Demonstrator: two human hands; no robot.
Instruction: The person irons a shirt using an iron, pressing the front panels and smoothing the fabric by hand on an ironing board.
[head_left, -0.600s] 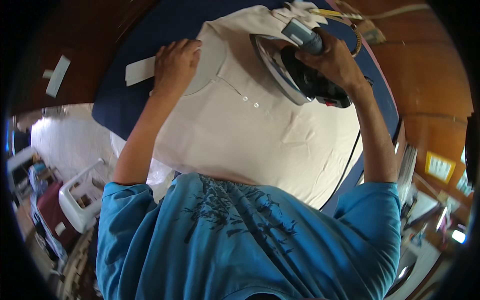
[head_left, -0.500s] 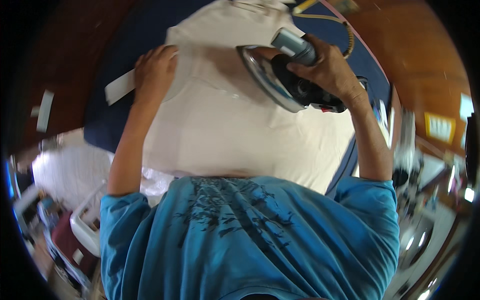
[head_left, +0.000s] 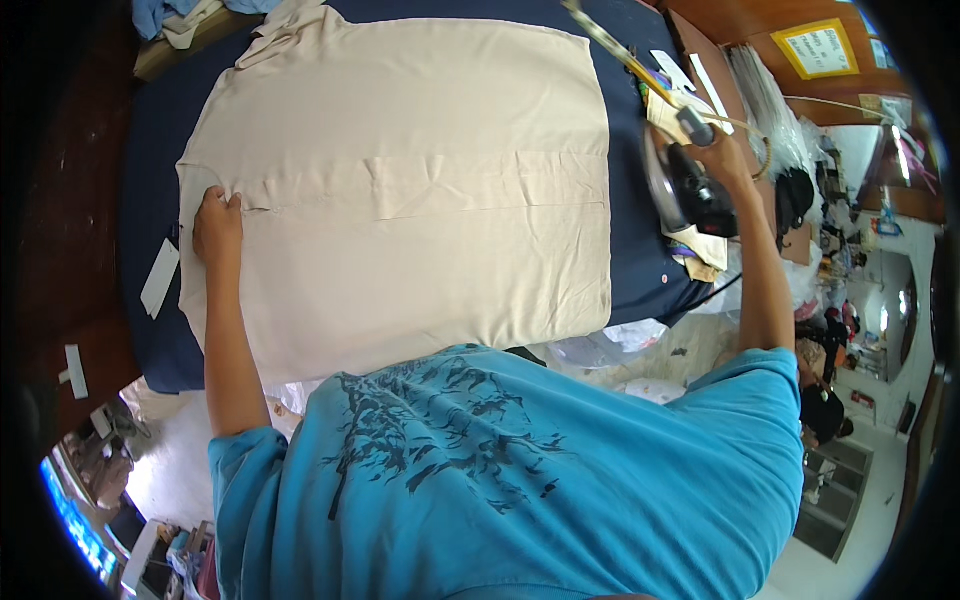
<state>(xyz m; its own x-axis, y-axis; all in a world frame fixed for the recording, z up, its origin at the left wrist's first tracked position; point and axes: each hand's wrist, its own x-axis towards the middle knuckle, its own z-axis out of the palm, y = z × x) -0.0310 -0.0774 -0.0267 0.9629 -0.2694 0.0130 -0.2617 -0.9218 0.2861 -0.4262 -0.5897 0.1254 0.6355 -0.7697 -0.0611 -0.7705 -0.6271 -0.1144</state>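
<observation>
A cream shirt (head_left: 430, 120) lies spread on the dark blue padded table (head_left: 150, 350), its neckline to the left and its hem to the right. Creases cross it along the middle and near the hem. My left hand (head_left: 217, 230) is at the neckline, fingers closed on the shirt fabric. Beside that hand a white tag (head_left: 160, 277) rests on the blue cover. Off the hem, at the right end of the table, my right hand (head_left: 722, 160) grips the handle of a steam iron (head_left: 695, 195). Slightly blurred, the iron is over folded cloths (head_left: 705, 245), apart from the shirt.
A tan hose (head_left: 620, 52) comes down from the top toward the iron. Blue and cream clothes (head_left: 190, 18) are heaped at the far left corner. Clear plastic (head_left: 610, 345) lies by the near table edge. Stacked plastic-wrapped items (head_left: 765, 95) stand at the right.
The iron has gone from above the shirt to the right, beyond its hem. My left hand now has fabric at the neckline. The view has shifted, showing the whole shirt turned sideways.
</observation>
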